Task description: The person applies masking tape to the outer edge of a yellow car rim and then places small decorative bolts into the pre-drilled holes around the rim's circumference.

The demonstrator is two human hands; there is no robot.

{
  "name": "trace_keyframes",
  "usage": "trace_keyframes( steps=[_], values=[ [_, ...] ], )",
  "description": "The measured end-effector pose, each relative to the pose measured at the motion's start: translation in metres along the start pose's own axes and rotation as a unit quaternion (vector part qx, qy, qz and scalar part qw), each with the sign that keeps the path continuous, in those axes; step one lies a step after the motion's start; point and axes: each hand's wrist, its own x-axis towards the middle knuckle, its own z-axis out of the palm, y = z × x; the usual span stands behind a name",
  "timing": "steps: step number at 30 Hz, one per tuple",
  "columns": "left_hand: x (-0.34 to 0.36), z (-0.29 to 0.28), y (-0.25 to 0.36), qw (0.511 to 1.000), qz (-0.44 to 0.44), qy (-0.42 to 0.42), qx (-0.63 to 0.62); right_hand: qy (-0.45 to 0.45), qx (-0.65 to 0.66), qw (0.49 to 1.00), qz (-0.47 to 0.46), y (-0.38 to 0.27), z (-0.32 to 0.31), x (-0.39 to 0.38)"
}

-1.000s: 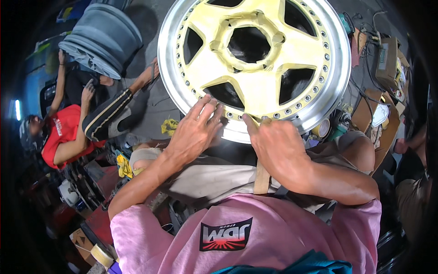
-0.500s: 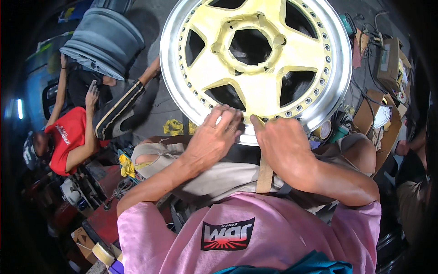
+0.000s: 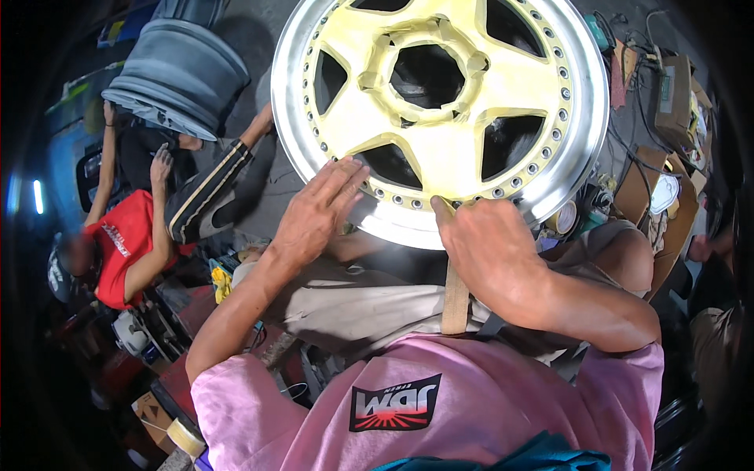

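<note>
1. The wheel (image 3: 441, 149) is showing a wide outer lip of smooth, bright silver metal; a pale yellow, papery-looking covering (image 3: 357, 110) is hiding its broad, tapering spokes.
2. Small round bolts (image 3: 560, 115) are ringing the yellow face; dark, rounded-triangular openings are gaping between the spokes; a larger, ragged-edged dark hole is sitting at the centre.
3. The wheel is facing the camera, just beyond the creased beige trousers (image 3: 365, 302) and soft pink shirt (image 3: 314, 408).
4. The left hand (image 3: 316, 206) is resting at the wheel's lower left edge; its fingers are lying straight, grasping nothing visible.
5. The right hand (image 3: 491, 243) is curling its fingers, its thumb touching the bottom edge of the yellow face; whether it is gripping anything, I cannot tell.
6. A dull grey wheel (image 3: 179, 74) is standing near a co-worker (image 3: 126, 243) in red.
</note>
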Motion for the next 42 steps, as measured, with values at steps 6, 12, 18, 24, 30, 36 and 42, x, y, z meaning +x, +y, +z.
trace_keyframes(
  steps=[6, 12, 18, 24, 30, 36, 42],
  values=[
    [0.000, 0.003, 0.013, 0.999, -0.027, 0.011, -0.022, 0.098, 0.033, 0.995, -0.004, 0.004, 0.010, -0.008],
    [0.007, 0.008, 0.061, 0.996, -0.023, 0.020, -0.088, 0.185, 0.057, 0.981, 0.015, 0.010, 0.017, -0.013],
    [0.022, -0.003, 0.052, 0.982, -0.074, 0.061, -0.161, 0.200, 0.119, 0.972, -0.044, 0.031, 0.017, -0.012],
    [0.054, -0.005, 0.035, 0.962, -0.126, -0.019, -0.242, 0.225, 0.088, 0.969, -0.049, 0.021, 0.023, -0.015],
    [0.072, -0.016, 0.035, 0.929, -0.211, -0.094, -0.290, 0.129, -0.048, 0.990, -0.010, -0.014, 0.027, -0.027],
    [0.071, -0.012, 0.031, 0.928, -0.216, -0.110, -0.284, 0.163, -0.047, 0.986, 0.011, 0.007, 0.025, -0.026],
    [0.078, -0.010, 0.035, 0.927, -0.222, -0.135, -0.272, 0.157, 0.000, 0.988, 0.008, 0.022, 0.028, -0.018]
  ],
)
